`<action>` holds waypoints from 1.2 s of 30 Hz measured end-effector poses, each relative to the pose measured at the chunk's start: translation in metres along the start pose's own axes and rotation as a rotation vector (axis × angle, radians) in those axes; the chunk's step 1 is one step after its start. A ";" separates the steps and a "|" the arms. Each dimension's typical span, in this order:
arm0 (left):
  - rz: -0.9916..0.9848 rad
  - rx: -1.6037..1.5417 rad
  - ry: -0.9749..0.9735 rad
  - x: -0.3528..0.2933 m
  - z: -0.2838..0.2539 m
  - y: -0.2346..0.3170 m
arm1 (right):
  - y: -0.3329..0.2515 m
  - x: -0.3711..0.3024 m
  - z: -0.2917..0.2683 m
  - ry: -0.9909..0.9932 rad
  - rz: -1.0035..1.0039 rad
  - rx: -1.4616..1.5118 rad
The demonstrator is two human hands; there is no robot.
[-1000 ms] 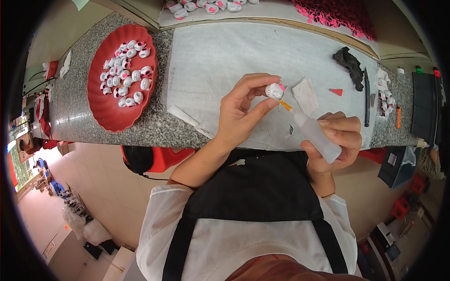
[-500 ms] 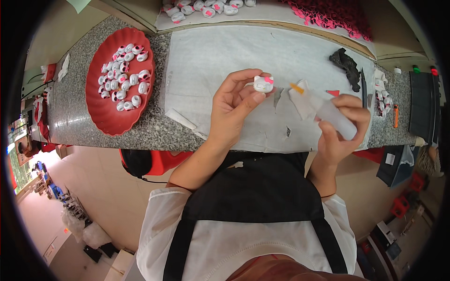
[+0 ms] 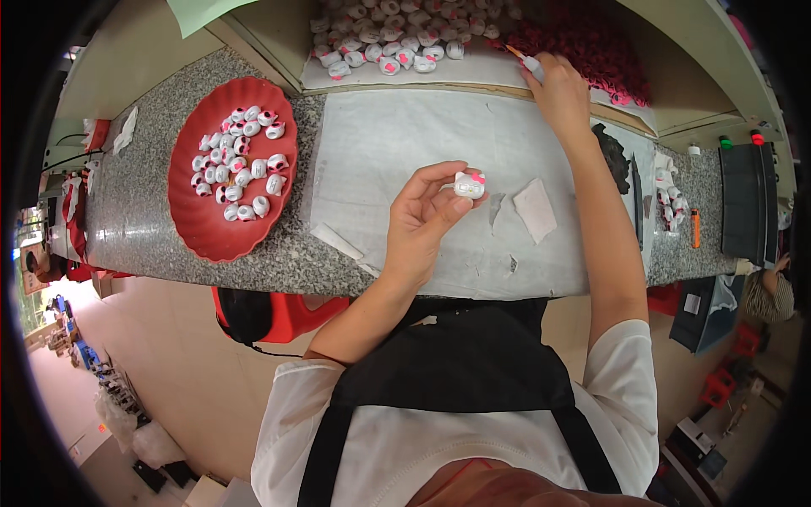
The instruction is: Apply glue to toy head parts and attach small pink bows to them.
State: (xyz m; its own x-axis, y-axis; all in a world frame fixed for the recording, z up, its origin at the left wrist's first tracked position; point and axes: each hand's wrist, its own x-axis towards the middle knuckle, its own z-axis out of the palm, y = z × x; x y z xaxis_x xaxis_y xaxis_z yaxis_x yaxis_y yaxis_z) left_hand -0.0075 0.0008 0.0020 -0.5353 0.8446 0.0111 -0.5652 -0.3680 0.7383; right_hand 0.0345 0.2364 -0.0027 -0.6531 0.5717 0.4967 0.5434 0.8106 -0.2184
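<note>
Nearest of all, over the white sheet (image 3: 380,127), a small white piece (image 3: 470,185) with a pink bow is clamped in the grip of the left hand (image 3: 418,218), pinched by thumb and fingers, while to its left a scalloped red dish (image 3: 187,224) of similar pieces is carried by the granite surface (image 3: 139,203). Farther out, at the shelf, an orange-tipped bottle (image 3: 531,66) is clamped in the grip of the right hand (image 3: 559,95), right beside the massed pink bits (image 3: 608,63), with heaped white pieces (image 3: 397,34) spread to their left.
</note>
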 end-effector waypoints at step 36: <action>0.265 0.525 -0.069 -0.003 0.006 -0.010 | -0.092 -0.129 -0.073 -0.162 0.730 1.623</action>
State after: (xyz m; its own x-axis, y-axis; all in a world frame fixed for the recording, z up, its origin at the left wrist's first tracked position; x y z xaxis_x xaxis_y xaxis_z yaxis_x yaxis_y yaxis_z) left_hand 0.0035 0.0040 -0.0012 -0.5637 0.7799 0.2720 -0.0219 -0.3433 0.9390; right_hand 0.1068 0.0787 0.0147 -0.6361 0.7611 -0.1270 -0.2296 -0.3438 -0.9106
